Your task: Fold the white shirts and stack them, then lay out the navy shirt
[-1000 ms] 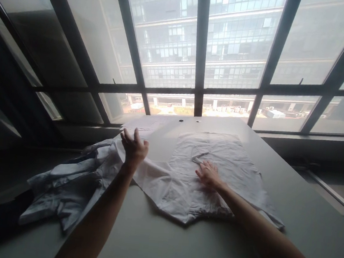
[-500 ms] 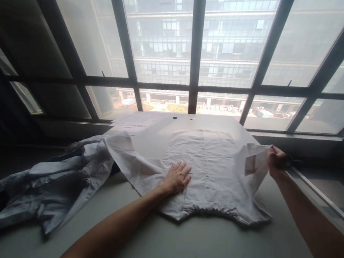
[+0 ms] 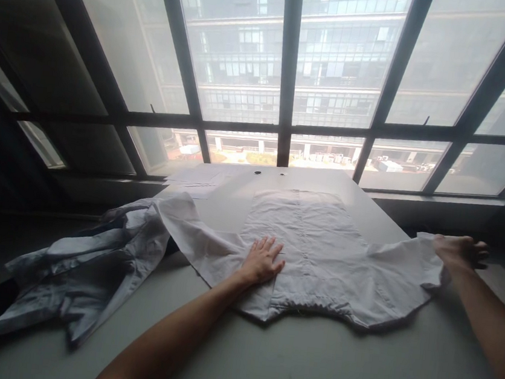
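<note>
Beneath the spread fingers of the left hand [image 3: 263,262], a white shirt [image 3: 315,239] lies opened out on a pale table [image 3: 277,369], its cloth lightly creased. That hand rests palm down on the shirt, fingers loosely apart and grasping nothing. Well off to its right, the right hand [image 3: 460,251] is at the outer end of one sleeve [image 3: 402,273], with its fingers curled; I cannot tell whether it pinches the cloth or has let it go. Between the two hands runs the gathered edge [image 3: 316,309] of the shirt, on the side nearest the person, while the body of the shirt stretches away beyond the left hand. To the left of that hand, the other sleeve [image 3: 201,238] reaches out to a rumpled pile of clothes [image 3: 82,279], light and dark together, at the table's side. Farther off past the left hand lie some sheets of paper [image 3: 197,177], and near the far edge is a small dark hole [image 3: 257,172]. Beyond both hands stands a large framed window [image 3: 244,61], with a building [image 3: 344,66] showing through the glass.
</note>
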Demonstrator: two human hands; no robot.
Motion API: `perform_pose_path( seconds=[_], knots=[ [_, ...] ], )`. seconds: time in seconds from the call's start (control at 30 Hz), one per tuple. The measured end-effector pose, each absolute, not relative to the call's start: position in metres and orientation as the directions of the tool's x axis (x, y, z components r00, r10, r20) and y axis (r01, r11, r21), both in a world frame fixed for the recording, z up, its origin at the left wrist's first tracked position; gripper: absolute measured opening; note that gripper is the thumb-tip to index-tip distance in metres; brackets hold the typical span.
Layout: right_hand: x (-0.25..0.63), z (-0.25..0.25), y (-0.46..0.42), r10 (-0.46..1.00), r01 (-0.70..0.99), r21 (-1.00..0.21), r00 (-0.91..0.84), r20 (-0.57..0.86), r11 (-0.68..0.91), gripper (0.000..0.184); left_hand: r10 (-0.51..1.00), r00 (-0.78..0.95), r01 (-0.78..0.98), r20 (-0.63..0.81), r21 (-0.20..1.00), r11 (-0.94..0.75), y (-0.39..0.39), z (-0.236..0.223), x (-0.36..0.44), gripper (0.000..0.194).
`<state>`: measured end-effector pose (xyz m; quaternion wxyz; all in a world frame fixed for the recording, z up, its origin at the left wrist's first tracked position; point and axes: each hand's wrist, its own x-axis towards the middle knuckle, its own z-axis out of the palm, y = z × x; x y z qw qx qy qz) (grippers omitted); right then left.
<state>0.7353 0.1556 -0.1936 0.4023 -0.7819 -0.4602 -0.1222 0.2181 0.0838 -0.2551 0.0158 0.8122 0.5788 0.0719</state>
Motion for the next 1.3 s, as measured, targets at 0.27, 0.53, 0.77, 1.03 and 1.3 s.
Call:
perform_pose_path(
  seconds=[0.27,0.53,0.77,1.03,1.3],
  knots=[
    [0.620,-0.190,0.146,0.556,0.912,-0.379,0.399,0.729,-0.157,0.088,0.940,0.325,0.933,0.103,0.127,-0.337,0.081,-0.251,0.219,0.062],
    [0.546,-0.225,0.136,0.817,0.957,-0.290,0.142,0.558,0.031,0.062,0.941,0.327,0.933,0.090,0.125,-0.337,0.080,-0.250,0.218,0.062],
    [0.625,-0.283,0.159,0.816,0.897,-0.406,0.363,0.451,-0.174,0.051,0.939,0.331,0.932,0.099,0.123,-0.341,0.081,-0.252,0.218,0.061],
    [0.613,-0.261,0.160,0.833,0.902,-0.416,0.315,0.455,-0.114,0.054,0.940,0.324,0.933,0.107,0.125,-0.336,0.079,-0.247,0.221,0.060],
    [0.491,-0.274,0.116,0.917,0.850,-0.371,-0.282,0.282,0.375,0.054,0.882,0.439,0.874,0.169,0.146,-0.463,0.065,-0.245,0.230,0.059]
  ],
)
